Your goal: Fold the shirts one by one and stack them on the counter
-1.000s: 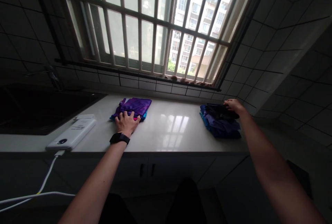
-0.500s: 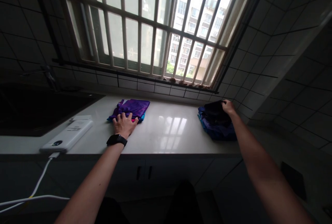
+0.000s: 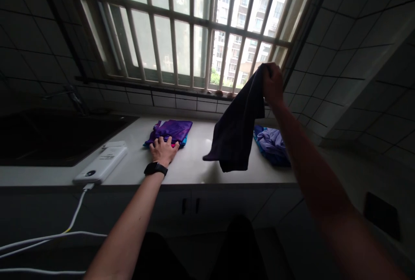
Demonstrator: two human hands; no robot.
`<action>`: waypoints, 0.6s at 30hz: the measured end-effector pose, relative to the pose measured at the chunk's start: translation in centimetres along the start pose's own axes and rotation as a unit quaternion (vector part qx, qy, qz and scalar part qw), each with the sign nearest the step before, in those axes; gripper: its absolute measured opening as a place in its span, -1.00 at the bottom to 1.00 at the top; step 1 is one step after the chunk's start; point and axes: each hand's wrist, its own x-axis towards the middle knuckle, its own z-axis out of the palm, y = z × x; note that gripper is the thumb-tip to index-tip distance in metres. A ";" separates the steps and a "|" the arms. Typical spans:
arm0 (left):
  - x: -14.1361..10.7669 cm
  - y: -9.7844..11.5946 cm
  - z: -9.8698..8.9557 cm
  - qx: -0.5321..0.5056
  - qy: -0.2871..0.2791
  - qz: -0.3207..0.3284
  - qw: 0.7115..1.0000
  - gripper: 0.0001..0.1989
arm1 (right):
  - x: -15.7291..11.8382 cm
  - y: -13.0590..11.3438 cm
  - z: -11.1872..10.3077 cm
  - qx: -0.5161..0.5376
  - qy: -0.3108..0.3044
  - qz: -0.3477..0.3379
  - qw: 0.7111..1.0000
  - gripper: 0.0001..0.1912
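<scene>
My right hand (image 3: 273, 84), closed, holds up a dark piece of cloth (image 3: 238, 126) by one corner. The cloth hangs down in front of the window over the white counter, its lower edge close to the surface. My left hand (image 3: 164, 150) has a black watch at the wrist and lies with spread fingers on the front edge of a folded purple cloth (image 3: 173, 129). Blue and pink fabric shows beneath that one. Behind my right forearm sits a pile of blue and lilac cloths (image 3: 272, 144), partly hidden by the arm.
A white power bank (image 3: 102, 163) with a cable plugged in lies at the counter's left, beside a dark sink (image 3: 65, 137) with a faucet (image 3: 76, 98). A barred window (image 3: 181, 33) rises behind the counter (image 3: 194, 172). A dark flat object (image 3: 382, 215) is at the lower right.
My right hand has lifted the dark cloth off the right-hand pile and moved it up and left, where it hangs unfolded. Lilac fabric now shows on the pile. My left hand stays on the purple cloth.
</scene>
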 end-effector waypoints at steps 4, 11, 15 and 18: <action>-0.4 0.1 -0.3 -0.001 0.010 0.007 1.000 -0.39 | -6.4 -0.4 5.3 -0.008 -0.057 0.148 0.987 -0.75; -0.1 0.0 0.3 -0.016 0.014 0.002 1.000 -0.38 | -17.4 -2.8 10.0 -0.003 -0.355 0.257 0.899 -0.30; 0.1 -0.1 0.5 -0.029 0.023 -0.004 0.999 -0.43 | -22.2 -6.1 10.7 0.047 -0.523 0.206 0.825 0.05; 0.1 -0.1 0.0 -0.037 0.060 0.023 0.997 -0.44 | -25.0 -8.1 11.0 0.010 -0.552 0.189 0.812 0.10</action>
